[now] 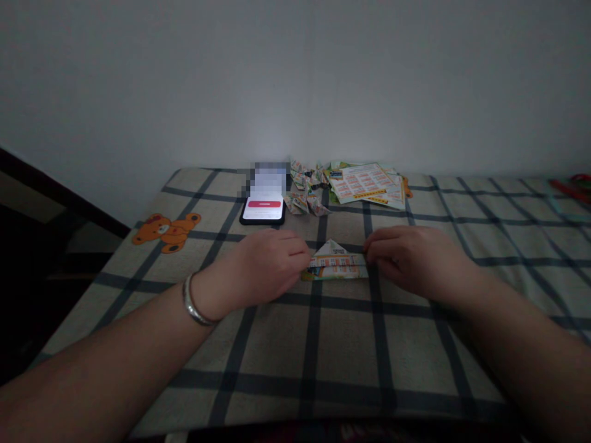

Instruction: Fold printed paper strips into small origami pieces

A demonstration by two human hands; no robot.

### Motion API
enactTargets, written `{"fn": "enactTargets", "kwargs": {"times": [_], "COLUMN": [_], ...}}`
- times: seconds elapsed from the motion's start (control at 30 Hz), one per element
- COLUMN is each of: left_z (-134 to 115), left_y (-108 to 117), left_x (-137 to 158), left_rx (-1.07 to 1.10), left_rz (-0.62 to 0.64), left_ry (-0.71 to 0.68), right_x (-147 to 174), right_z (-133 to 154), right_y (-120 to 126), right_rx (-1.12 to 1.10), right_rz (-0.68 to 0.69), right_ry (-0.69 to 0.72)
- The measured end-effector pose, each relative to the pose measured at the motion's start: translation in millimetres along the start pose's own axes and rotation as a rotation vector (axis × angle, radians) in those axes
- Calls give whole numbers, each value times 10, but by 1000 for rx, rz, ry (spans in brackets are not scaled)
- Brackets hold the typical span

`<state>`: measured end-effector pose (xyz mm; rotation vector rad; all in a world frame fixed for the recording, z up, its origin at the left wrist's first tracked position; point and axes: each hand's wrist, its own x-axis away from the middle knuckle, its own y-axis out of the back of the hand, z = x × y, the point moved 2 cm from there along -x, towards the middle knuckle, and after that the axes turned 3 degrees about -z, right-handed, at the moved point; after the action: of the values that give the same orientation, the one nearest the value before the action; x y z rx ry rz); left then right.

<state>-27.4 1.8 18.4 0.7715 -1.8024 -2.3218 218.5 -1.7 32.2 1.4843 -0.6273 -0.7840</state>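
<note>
A piece of folded printed paper (339,264) lies on the checked tablecloth between my hands, with a pointed triangular flap at its far side. My left hand (272,264), with a silver bangle at the wrist, is closed on the paper's left end. At the right end, my right hand (406,255) has its fingers curled together against the paper's edge. The fingertips of both hands are partly hidden.
Behind the paper, a lit phone (263,200) lies near the wall. Beside it are several folded paper shapes (307,187) and a stack of printed sheets (364,184). The tablecloth (277,357) carries an orange bear picture (167,231) at left. Something red (572,189) lies far right.
</note>
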Motion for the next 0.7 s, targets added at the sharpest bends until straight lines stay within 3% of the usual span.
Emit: {"fn": "enactTargets", "kwargs": {"times": [0.13, 0.4, 0.57, 0.7], "left_z": [-3, -112, -130, -106], "left_y": [-35, -33, -94, -119], "left_x": [0, -59, -72, -56], "left_rx": [59, 139, 219, 246], "left_rz": [14, 28, 9, 5], "left_ry": [94, 248, 363, 353], "right_x": [-74, -114, -137, -138], "right_z": [29, 120, 147, 156], "right_y": [-57, -157, -161, -152], "right_rx": [-26, -126, -114, -73], "right_rz": [-91, -175, -151, -162], "right_ry": [-126, 57, 60, 79]}}
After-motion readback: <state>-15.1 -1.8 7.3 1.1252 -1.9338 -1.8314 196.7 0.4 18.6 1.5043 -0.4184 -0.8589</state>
